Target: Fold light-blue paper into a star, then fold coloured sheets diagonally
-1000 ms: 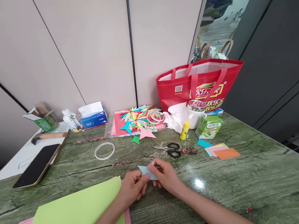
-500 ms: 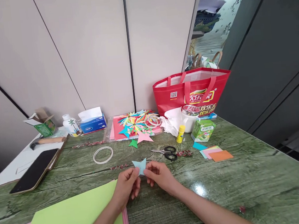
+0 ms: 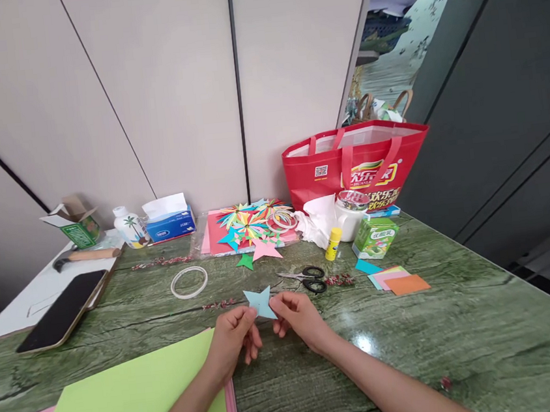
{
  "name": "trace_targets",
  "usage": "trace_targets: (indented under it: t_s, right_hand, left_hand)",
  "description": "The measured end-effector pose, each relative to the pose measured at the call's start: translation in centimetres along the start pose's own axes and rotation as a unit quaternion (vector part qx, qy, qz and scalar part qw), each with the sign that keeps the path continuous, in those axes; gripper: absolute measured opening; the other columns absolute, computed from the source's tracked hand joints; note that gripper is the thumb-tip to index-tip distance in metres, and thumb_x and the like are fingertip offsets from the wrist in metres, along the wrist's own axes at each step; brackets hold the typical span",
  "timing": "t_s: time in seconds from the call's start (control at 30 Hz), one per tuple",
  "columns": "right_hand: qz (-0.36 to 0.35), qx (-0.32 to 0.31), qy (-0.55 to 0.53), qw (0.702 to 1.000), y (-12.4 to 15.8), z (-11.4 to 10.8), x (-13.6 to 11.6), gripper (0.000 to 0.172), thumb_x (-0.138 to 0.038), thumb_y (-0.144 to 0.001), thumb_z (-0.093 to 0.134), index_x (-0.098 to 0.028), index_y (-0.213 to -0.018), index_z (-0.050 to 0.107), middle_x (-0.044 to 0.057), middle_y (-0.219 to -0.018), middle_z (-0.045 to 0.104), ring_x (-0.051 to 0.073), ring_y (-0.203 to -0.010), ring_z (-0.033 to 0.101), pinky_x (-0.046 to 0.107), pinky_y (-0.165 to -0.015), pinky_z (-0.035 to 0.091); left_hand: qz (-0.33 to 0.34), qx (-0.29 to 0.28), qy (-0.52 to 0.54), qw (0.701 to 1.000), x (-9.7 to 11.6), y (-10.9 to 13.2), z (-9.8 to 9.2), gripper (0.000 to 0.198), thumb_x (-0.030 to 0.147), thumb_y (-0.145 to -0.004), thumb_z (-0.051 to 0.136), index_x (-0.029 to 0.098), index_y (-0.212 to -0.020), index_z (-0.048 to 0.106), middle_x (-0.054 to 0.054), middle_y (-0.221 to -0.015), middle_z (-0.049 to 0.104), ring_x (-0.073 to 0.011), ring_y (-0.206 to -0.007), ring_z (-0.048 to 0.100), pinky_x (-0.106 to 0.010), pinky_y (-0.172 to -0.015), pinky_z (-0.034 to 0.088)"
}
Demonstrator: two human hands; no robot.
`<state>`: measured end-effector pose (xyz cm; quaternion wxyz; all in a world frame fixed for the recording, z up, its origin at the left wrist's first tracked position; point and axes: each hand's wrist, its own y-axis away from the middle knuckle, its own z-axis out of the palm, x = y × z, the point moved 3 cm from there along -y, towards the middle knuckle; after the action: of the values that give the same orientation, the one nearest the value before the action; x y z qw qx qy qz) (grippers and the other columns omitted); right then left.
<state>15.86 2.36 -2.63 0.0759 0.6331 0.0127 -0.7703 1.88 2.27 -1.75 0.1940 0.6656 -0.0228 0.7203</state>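
Head view: the left hand and right hand each pinch a lower part of the pale-blue paper star, nearer than the scissors and to their left. It looks feather-light, thin and easily creased, so best held lightly by its points. Beyond the scissors, leftward, lies a pink star.

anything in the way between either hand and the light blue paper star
Nothing visible: the left hand and right hand both already have fingers on the light blue paper star. The black-handled scissors lie on the table beyond the right hand, not in between.
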Motion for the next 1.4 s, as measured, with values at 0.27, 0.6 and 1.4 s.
trace_targets:
  t_s: [0.27, 0.6, 1.4]
  right_hand:
    - [-0.014, -0.023, -0.007, 1.000, 0.1, 0.1, -0.1, 0.035, -0.046, -0.065, 0.067, -0.016, -0.066, 0.050, -0.005, -0.052, 0.054, 0.009, -0.043, 0.053, 0.020, -0.040, 0.043]
    - [-0.018, -0.051, 0.082, 0.995, 0.6, 0.7, 0.0, 0.034, -0.042, -0.060, 0.071, -0.017, -0.062, 0.047, -0.006, -0.049, 0.051, 0.006, -0.039, 0.042, 0.018, -0.037, 0.032]
    - [-0.020, 0.051, 0.128, 0.990, -3.7, 0.9, -3.2, 0.039, -0.052, -0.067, 0.058, -0.019, -0.054, 0.043, -0.005, -0.040, 0.047, 0.007, -0.033, 0.042, 0.017, -0.032, 0.032]
  left_hand:
    - [-0.017, 0.009, -0.047, 0.999, -0.1, 0.2, -0.1, 0.040, 0.052, -0.068, 0.060, 0.017, -0.055, 0.047, 0.003, -0.035, 0.053, -0.0060, -0.023, 0.040, -0.012, -0.023, 0.026]
    - [0.016, 0.005, -0.043, 0.999, -0.1, 0.2, 0.4, 0.044, 0.055, -0.072, 0.052, 0.014, -0.057, 0.053, 0.000, -0.045, 0.056, -0.0080, -0.028, 0.047, -0.016, -0.025, 0.033]
    - [0.137, 0.254, 0.083, 0.954, 0.9, -0.3, -2.5, 0.036, 0.052, -0.074, 0.051, 0.018, -0.082, 0.051, 0.007, -0.048, 0.051, -0.0049, -0.028, 0.037, -0.014, -0.028, 0.019]
